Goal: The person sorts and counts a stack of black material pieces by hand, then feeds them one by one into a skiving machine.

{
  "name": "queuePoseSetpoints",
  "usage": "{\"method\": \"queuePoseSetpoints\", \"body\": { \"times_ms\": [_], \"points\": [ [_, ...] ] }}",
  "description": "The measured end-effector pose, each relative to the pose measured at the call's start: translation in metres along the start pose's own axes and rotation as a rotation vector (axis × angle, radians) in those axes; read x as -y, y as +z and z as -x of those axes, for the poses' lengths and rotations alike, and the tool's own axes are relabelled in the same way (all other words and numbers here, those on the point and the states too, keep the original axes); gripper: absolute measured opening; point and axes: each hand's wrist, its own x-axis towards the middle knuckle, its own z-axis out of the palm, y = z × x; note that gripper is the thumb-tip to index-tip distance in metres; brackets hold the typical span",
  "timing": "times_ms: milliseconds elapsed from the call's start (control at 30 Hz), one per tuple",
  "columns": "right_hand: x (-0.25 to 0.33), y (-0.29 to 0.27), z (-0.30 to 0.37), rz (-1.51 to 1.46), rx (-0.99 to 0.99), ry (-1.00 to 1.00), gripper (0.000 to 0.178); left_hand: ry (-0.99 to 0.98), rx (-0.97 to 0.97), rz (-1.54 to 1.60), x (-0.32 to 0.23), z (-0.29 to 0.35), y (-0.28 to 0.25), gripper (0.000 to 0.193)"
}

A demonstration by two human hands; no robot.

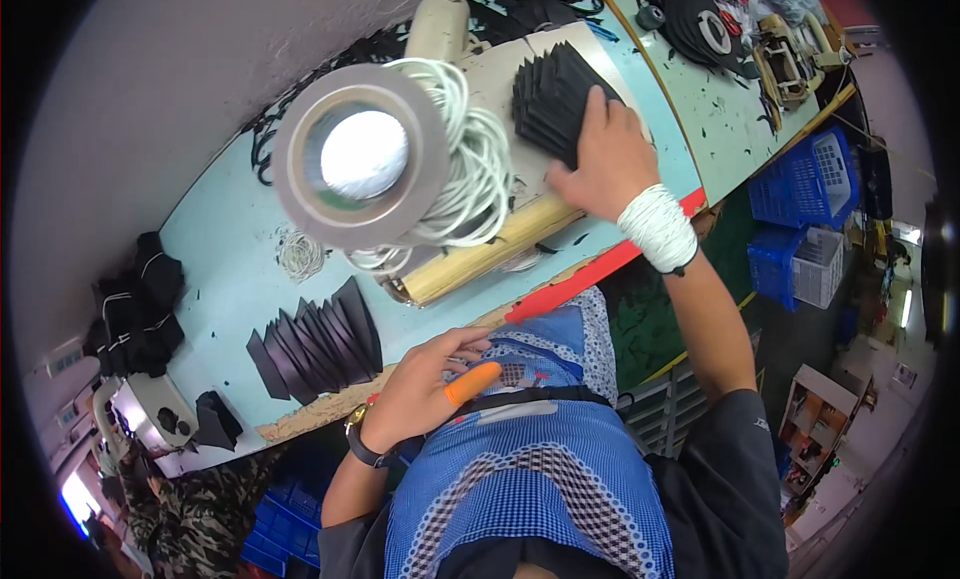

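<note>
My right hand (615, 161) lies against a fanned stack of black fabric pieces (552, 99) on the pale machine bed (490, 79). Its fingers stretch along the stack's right side and the thumb stands apart; white cord (657, 229) is wound round that wrist. Low and to the left, my left hand (425, 384) hovers at the table's near edge by my apron. An orange finger cover (472, 384) sits on its thumb, the fingers are loosely spread, and nothing shows in them. Left of this hand, a second row of overlapping black pieces (315, 344) lies on the table.
A large roll (365, 157) and a bundle of white cord (460, 159) block part of the view above the machine. Blue baskets (805, 184) stand beyond the table on the right. Another person in camouflage clothing (215, 499) is at lower left, near another machine (150, 409).
</note>
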Motion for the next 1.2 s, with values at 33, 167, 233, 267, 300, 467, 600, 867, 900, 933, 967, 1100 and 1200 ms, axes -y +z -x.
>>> {"method": "queuePoseSetpoints", "body": {
  "times_ms": [33, 167, 233, 267, 300, 467, 600, 867, 900, 933, 967, 1100, 1200],
  "points": [
    [-0.004, -0.008, -0.006, -0.063, 0.128, 0.04, 0.081, -0.016, -0.013, 0.008, 0.006, 0.003, 0.0, 0.05],
    [-0.021, -0.005, -0.026, 0.042, 0.088, -0.046, 0.064, 0.04, -0.124, -0.041, 0.016, 0.014, -0.003, 0.048],
    [-0.038, -0.003, -0.035, 0.004, 0.062, -0.026, 0.046, 0.056, -0.142, -0.053, 0.015, 0.013, -0.004, 0.048],
    [-0.044, -0.004, -0.037, 0.011, 0.055, -0.029, 0.046, 0.06, -0.151, -0.068, 0.016, 0.014, -0.004, 0.048],
    [-0.052, -0.007, -0.04, -0.034, 0.072, 0.037, 0.05, 0.07, -0.154, -0.067, 0.016, 0.016, -0.003, 0.048],
    [-0.091, -0.072, -0.044, -0.118, -0.342, 0.334, 0.041, 0.069, -0.195, -0.134, 0.012, 0.034, 0.0, 0.05],
    [0.023, -0.037, 0.069, -0.077, 0.453, -0.612, 0.027, 0.149, -0.19, -0.415, -0.024, 0.061, 0.001, 0.048],
    [0.096, -0.064, 0.098, -0.815, 1.282, -0.772, 0.053, 0.406, 0.087, -0.563, -0.042, 0.06, -0.018, 0.097],
    [0.082, -0.051, 0.093, -0.862, 1.418, -0.703, 0.054, 0.259, 0.194, -0.451, -0.03, 0.053, -0.019, 0.088],
    [0.069, -0.04, 0.096, -0.884, 1.544, -0.615, 0.054, 0.139, 0.299, -0.333, -0.014, 0.051, -0.02, 0.079],
    [0.057, -0.038, 0.103, -0.993, 1.454, -0.594, 0.056, 0.141, 0.228, -0.257, 0.004, 0.054, -0.018, 0.069],
    [0.067, -0.035, 0.146, -1.815, 1.041, 0.186, 0.044, 0.271, -0.113, -0.065, 0.023, 0.041, 0.008, 0.041],
    [0.075, -0.004, 0.167, -1.64, 0.934, 0.222, 0.046, 0.357, -0.134, -0.108, 0.032, 0.038, 0.004, 0.03]
  ]
}}
